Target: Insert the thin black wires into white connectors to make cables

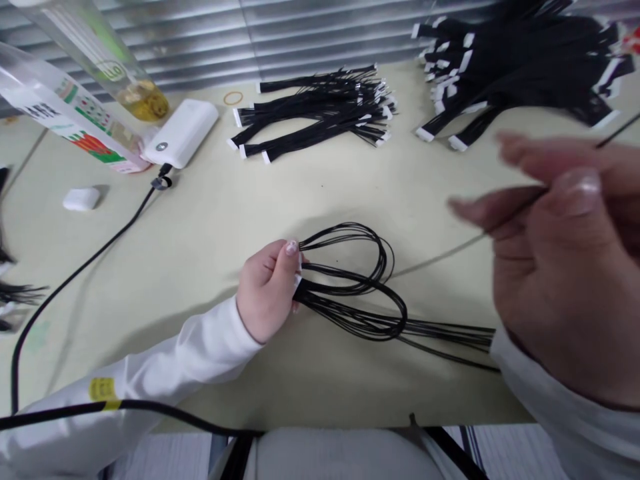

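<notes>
My left hand (266,290) is closed on the end of a black wire harness (357,313), thumb on top, with bits of white connector showing at its fingers. Several thin black wires loop out to the right of that hand and curl back. Other strands run on over the table towards my right sleeve. My right hand (570,247), blurred and raised close to the camera, has its fingers closed around a single thin wire (440,257). That wire stretches from the loops up to the right hand and shows again beyond its fingers.
Black harnesses with white connectors lie in a bunch (320,110) at the back and a bigger pile (520,67) back right. A white power bank (183,133) with a black cable (80,267), bottles (85,117), a rubber band (233,99) and a small white case (81,199) are at the left.
</notes>
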{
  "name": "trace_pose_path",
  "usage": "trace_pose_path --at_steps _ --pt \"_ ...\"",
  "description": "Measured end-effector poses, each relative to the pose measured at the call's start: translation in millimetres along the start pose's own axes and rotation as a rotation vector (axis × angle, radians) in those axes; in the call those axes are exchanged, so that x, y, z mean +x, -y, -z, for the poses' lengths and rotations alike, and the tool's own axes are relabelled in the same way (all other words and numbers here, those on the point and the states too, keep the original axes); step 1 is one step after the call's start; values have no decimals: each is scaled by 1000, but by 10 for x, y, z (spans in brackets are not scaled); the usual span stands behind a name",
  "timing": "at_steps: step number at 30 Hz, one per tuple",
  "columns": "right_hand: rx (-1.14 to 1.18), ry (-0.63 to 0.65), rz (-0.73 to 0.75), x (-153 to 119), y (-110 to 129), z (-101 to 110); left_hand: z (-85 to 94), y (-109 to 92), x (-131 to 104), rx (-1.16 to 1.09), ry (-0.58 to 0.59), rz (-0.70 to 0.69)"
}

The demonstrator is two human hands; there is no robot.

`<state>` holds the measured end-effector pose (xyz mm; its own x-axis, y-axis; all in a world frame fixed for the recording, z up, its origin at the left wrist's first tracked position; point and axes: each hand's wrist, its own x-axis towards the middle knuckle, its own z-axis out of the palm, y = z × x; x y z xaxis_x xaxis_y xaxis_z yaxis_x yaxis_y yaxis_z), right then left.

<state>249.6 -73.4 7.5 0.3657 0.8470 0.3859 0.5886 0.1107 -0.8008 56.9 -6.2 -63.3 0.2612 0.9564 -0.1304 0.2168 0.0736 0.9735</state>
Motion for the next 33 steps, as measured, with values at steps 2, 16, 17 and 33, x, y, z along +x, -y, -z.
trace_pose_path --at_steps 2,16,17,33 --pt "116 35 -50 -34 -29 -62 3 1 -12 24 49 -31" --pt "-198 559 303 -78 -204 -292 5 -37 -39 75 165 -143" --pt "-207 554 311 -81 -211 -296 5 -37 -39 86 169 -150" --pt "-284 568 392 -129 -250 -388 51 -39 -57 264 257 -298"
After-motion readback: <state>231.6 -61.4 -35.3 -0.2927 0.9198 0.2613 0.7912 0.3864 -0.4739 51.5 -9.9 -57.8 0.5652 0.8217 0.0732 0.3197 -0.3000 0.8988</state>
